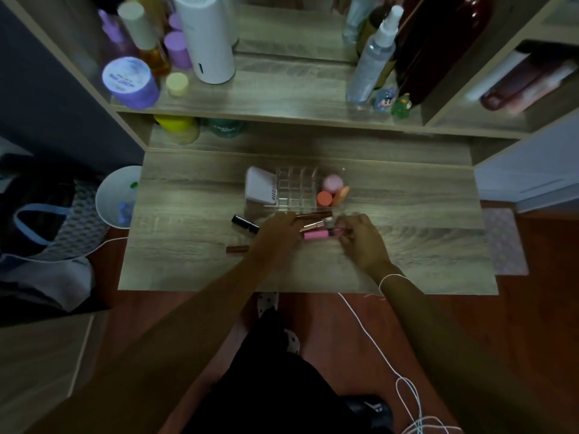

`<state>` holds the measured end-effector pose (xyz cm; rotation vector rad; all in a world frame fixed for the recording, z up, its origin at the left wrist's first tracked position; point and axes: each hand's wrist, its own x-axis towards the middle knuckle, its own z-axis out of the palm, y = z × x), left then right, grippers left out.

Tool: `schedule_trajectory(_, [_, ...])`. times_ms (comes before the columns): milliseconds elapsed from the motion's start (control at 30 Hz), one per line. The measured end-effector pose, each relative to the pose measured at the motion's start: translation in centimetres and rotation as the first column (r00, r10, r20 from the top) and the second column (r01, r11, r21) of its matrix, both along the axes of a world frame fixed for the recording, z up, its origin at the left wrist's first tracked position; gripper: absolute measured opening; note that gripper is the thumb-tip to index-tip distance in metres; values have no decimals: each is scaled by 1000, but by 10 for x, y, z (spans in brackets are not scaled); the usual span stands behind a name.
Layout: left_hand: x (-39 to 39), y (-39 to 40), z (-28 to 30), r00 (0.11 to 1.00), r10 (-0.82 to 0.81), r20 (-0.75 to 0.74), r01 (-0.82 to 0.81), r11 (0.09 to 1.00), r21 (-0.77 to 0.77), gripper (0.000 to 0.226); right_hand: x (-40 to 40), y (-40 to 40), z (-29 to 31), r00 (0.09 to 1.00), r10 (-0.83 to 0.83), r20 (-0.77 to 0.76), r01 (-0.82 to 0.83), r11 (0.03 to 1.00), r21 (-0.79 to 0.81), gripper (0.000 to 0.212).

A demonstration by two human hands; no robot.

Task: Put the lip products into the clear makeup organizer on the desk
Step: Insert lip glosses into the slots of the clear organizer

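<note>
Both hands crowd the lip tubes (316, 225) — left fingers (289, 219) curled around one, right fingers (344, 228) pinching the pink tube (316, 235); jostling could roll loose tubes beyond the clear organizer (296, 186).

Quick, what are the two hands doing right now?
Left hand: resting over the lip products; grip cannot be told.
Right hand: fingers curled at the pink tube; grip cannot be told.

Lip tubes (316, 234) lie flat just before the empty-slotted clear organizer (296, 189).
</note>
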<state>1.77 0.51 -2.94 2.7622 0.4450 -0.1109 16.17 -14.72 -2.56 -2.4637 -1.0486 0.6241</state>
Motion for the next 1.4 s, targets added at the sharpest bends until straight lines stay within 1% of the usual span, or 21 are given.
schedule_trajectory(100, [1, 0, 1, 1000, -18, -5, 17, 1000, -19, 34, 2, -1, -1, 1000, 2, -22, -2, 1000, -17, 25])
schedule_trajectory(200, [-4, 3, 1, 1000, -30, 2, 30, 1000, 2, 31, 3, 0, 5, 998, 13, -64, -12, 1000, 12, 27])
schedule_trajectory(400, [-22, 8, 8, 994, 34, 101, -39, 998, 55, 24, -4, 8, 36, 960, -32, -279, 67, 991, 115, 14])
schedule_trajectory(433, [-24, 11, 11, 991, 44, 127, -51, 997, 53, 28, -6, 12, 43, 955, -28, -295, 74, 987, 145, 15])
schedule_trajectory(500, [-29, 20, 16, 985, 82, 152, -91, 994, 52, 39, -8, 21, 59, 946, -35, -322, 105, 974, 201, 15])
schedule_trajectory(533, [-29, 25, 19, 978, 115, 174, -126, 991, 53, 40, -8, 26, 66, 942, -47, -333, 127, 966, 223, 14])
schedule_trajectory(567, [-28, 31, 24, 964, 159, 212, -167, 986, 21, 36, -7, 32, 73, 940, -57, -336, 146, 958, 247, 16])
schedule_trajectory(600, [-24, 37, 28, 942, 215, 256, -208, 977, -55, 29, -6, 38, 79, 940, -60, -337, 160, 948, 276, 16])
schedule_trajectory(667, [-12, 48, 39, 875, 358, 325, -281, 923, -261, 18, -2, 52, 89, 941, -57, -333, 178, 921, 345, 16])
schedule_trajectory(733, [2, 58, 47, 803, 502, 320, -352, 834, -424, 19, 3, 67, 94, 948, -76, -308, 199, 899, 390, 18])
schedule_trajectory(800, [11, 66, 51, 769, 573, 283, -384, 769, -512, 17, 6, 82, 97, 963, -98, -253, 200, 886, 418, 25])
schedule_trajectory(833, [14, 68, 53, 769, 573, 283, -370, 760, -534, 15, 8, 88, 97, 966, -108, -235, 202, 880, 429, 27])
schedule_trajectory(900, [19, 71, 54, 785, 548, 289, -336, 769, -543, 15, 11, 99, 94, 976, -114, -188, 186, 885, 428, 29])
schedule_trajectory(967, [23, 72, 54, 794, 535, 288, -332, 779, -532, 18, 11, 107, 90, 989, -84, -119, 126, 903, 411, 28])
schedule_trajectory(1100, [30, 73, 50, 792, 491, 362, -273, 816, -509, 12, 12, 118, 77, 999, -20, -41, 33, 936, 351, 25])
schedule_trajectory(1233, [35, 73, 45, 810, 494, 317, -308, 817, -488, 10, 17, 122, 63, 999, 35, -11, -30, 954, 297, 23])
schedule_trajectory(1333, [39, 75, 41, 833, 494, 250, -372, 834, -406, 17, 20, 126, 56, 998, 55, 16, -57, 956, 286, 21])
schedule_trajectory(1400, [41, 77, 40, 841, 487, 235, -395, 850, -348, 17, 22, 129, 51, 996, 71, 50, -82, 963, 256, 21])
